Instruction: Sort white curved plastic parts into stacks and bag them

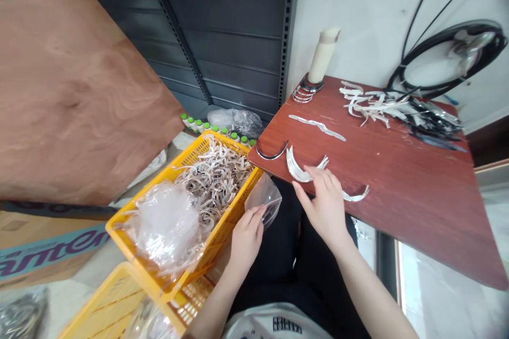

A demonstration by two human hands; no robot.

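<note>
My left hand (246, 235) is closed on a small clear plastic bag (264, 198), held beside the yellow basket (222, 228). My right hand (324, 201) rests at the near edge of the red-brown table (417, 185), fingers stretched over a stack of curved white strips (299, 168). Another curved white piece (357, 196) pokes out right of that hand. A dark curved band (272, 153) lies at the table corner. A long wavy white strip (318, 127) lies farther back.
The yellow basket holds several curved strips (217, 180) and a crumpled plastic bag (167, 222). A second yellow basket (115, 302) sits below. Scraps of white and black strips (401, 108) pile at the table's back. A cream cylinder (323, 55) stands on metal rings. A plywood board (71, 79) leans at left.
</note>
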